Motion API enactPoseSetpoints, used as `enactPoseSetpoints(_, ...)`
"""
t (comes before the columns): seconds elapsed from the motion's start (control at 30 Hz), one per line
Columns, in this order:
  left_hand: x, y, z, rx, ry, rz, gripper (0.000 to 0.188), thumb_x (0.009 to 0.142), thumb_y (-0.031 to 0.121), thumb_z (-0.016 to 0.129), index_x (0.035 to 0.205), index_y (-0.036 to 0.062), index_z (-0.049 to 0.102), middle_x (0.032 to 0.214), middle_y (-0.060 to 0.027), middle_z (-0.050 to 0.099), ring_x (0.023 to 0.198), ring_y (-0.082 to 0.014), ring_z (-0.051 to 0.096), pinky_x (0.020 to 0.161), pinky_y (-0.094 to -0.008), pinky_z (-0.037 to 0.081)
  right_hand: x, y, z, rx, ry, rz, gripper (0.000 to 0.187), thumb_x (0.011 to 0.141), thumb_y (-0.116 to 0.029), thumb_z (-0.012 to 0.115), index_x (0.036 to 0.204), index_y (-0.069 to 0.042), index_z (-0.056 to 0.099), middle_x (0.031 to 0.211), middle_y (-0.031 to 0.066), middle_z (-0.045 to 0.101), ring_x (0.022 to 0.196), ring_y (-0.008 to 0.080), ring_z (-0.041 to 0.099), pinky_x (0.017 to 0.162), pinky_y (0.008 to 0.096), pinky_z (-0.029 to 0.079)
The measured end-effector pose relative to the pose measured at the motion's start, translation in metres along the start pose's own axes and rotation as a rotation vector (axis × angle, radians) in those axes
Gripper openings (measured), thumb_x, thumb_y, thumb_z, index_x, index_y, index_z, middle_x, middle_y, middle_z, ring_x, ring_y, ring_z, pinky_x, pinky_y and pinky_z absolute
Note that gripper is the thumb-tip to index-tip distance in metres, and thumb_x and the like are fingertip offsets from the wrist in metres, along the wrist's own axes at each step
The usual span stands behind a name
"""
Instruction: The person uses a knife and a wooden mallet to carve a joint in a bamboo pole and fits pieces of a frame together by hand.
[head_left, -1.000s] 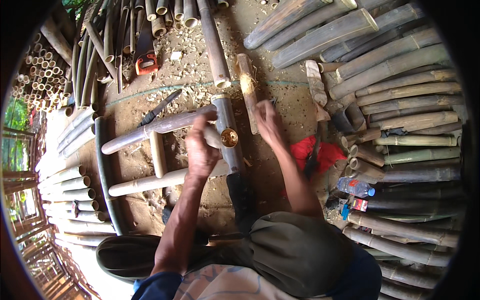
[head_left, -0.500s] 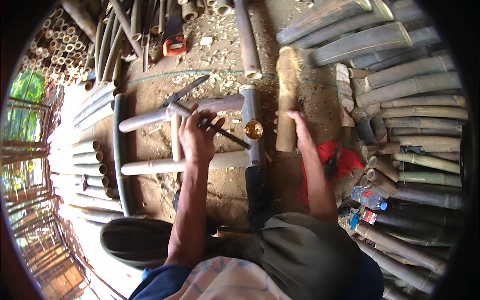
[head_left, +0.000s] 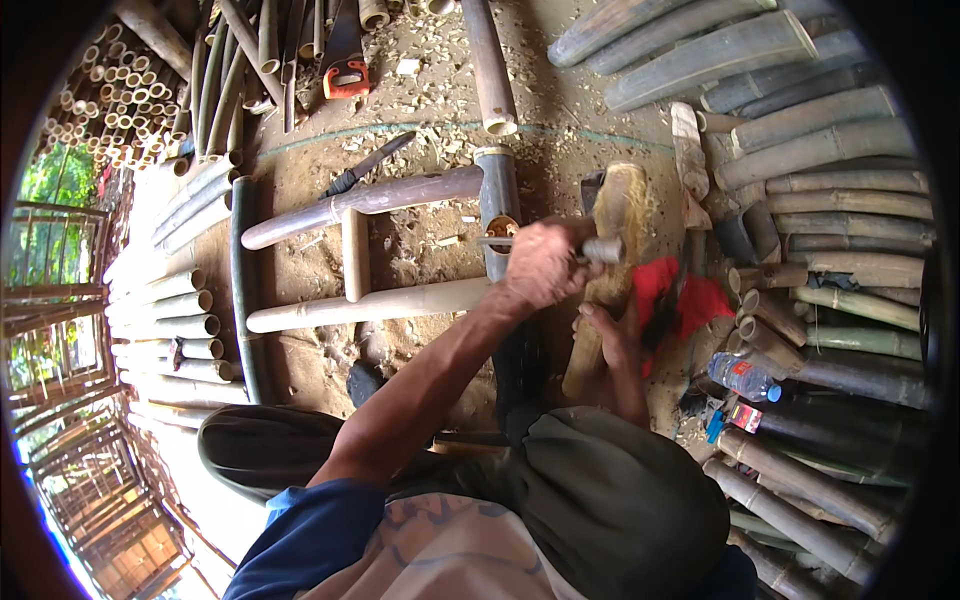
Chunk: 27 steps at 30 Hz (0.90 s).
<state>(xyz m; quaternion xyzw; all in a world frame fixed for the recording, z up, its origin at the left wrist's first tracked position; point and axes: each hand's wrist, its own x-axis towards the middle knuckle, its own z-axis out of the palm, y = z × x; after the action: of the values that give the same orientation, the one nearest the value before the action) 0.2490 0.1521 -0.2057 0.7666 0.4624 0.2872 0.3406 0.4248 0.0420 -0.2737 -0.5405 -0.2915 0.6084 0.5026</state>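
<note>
My left hand (head_left: 545,265) is closed around a chisel, somewhat blurred. Its metal-capped handle end (head_left: 603,250) points right and its thin blade (head_left: 494,241) reaches left, over the round hole in a dark bamboo post (head_left: 497,190); whether the tip touches the bamboo I cannot tell. My right hand (head_left: 615,340) grips the lower part of a worn wooden mallet (head_left: 622,195), which stands lengthwise just right of the chisel's end. Left of the post, two bamboo rails (head_left: 400,195) run to a dark green pole (head_left: 243,270), with a short bamboo crosspiece (head_left: 355,255) between them.
A long knife (head_left: 372,163) lies beyond the upper rail. An orange-handled saw (head_left: 346,78) is farther off among wood chips. Right of the mallet are a red cloth (head_left: 690,300), a water bottle (head_left: 743,376) and stacked bamboo (head_left: 840,245). More bamboo lies at left.
My left hand has swung right with the chisel, whose handle end now points right instead of up-left. The mallet has moved nearer me and slightly right, its lower end tilting toward me.
</note>
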Motion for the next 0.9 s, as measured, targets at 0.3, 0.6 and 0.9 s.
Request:
enactPoseSetpoints(0.3,-0.007,-0.037,0.066,0.209,-0.131,-0.016,0.023,0.072,0.022,0.077,0.092,0.0131,0.069,0.086,-0.0152,0.074,0.086,-0.0371,0.073,0.075,-0.0489,0.057,-0.052,-0.015,-0.031,-0.034,0.170,-0.020,0.089,0.082,-0.010,0.077,0.158,-0.004,0.030,0.122,0.0141,0.057,0.087,0.0195,0.064,0.074,0.0335,0.057)
enactPoseSetpoints(0.6,0.002,-0.040,0.078,0.339,-0.205,-0.104,0.023,0.080,0.032,0.080,0.090,0.0124,0.072,0.083,-0.0154,0.074,0.085,-0.0386,0.074,0.075,-0.0495,0.057,-0.048,-0.040,-0.034,-0.081,0.173,-0.124,0.092,0.081,-0.011,0.078,0.157,0.001,0.028,0.135,0.0183,0.052,0.109,0.0237,0.061,0.083,0.0339,0.058)
enactPoseSetpoints(0.9,0.010,-0.044,0.066,0.185,-0.066,-0.110,0.019,0.082,0.029,0.078,0.093,0.0137,0.074,0.081,-0.0152,0.074,0.084,-0.0374,0.073,0.075,-0.0480,0.059,-0.042,-0.064,-0.011,-0.841,0.106,-0.300,0.098,0.080,-0.020,0.083,0.156,0.008,0.027,0.133,0.0339,0.058,0.126,0.0422,0.058,0.112,0.0445,0.042)
